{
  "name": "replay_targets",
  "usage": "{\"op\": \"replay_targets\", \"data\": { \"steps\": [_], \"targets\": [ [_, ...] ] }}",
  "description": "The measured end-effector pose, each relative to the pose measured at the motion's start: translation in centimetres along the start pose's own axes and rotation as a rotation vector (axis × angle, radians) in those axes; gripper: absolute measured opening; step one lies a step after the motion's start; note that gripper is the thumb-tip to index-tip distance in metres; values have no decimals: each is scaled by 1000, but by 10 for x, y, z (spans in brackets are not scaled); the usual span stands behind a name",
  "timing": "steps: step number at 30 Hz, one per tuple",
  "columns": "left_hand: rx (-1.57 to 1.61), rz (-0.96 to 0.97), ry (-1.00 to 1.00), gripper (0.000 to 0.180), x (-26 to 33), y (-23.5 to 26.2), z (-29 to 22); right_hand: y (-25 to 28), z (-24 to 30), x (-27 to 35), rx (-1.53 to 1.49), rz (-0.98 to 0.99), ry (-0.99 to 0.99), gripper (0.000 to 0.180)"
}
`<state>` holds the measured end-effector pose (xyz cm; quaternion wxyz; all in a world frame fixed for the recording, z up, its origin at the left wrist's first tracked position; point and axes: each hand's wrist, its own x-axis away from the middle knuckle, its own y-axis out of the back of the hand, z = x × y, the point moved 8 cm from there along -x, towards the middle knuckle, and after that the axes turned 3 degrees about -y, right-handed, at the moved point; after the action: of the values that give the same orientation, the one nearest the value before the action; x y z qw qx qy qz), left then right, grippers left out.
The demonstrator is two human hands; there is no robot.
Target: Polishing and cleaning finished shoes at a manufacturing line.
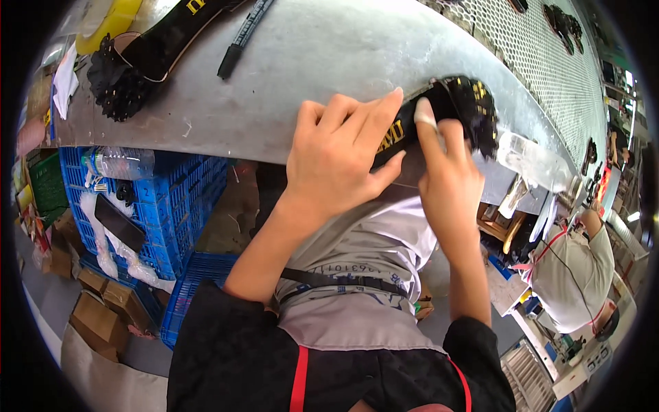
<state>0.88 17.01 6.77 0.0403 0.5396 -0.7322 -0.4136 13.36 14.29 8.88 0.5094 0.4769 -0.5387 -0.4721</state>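
A black shoe [476,110] with a ruffled, gold-flecked toe lies on the metal worktable in front of me, its toe to the right. My left hand [336,154] grips it toward the heel end, fingers across the top and thumb along the near side. Into its opening reaches my right hand [449,161], with the index finger, whose tip is covered in white, pressing on the insole and the other fingers bent against the shoe. Gold lettering shows on the insole between my hands. The heel is mostly covered by my left hand.
Another black shoe [161,51] with a ruffled toe lies at the far left, near a black marker [241,41]. A clear plastic bottle [532,161] lies right of my hands. Blue crates [192,206] stand left, below the table edge. One co-worker [573,275] is at right.
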Motion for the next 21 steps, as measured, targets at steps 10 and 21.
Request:
{"op": "replay_targets", "data": {
  "steps": [10, 21],
  "targets": [
    [-45, -42, -80, 67, 2, 3, -8, 5, -8, 18, 20, -190, -34, 71],
    [-56, -55, -109, 61, 4, 3, -11, 0, -3, 28, -154, -153, 78, 64]
  ]
}}
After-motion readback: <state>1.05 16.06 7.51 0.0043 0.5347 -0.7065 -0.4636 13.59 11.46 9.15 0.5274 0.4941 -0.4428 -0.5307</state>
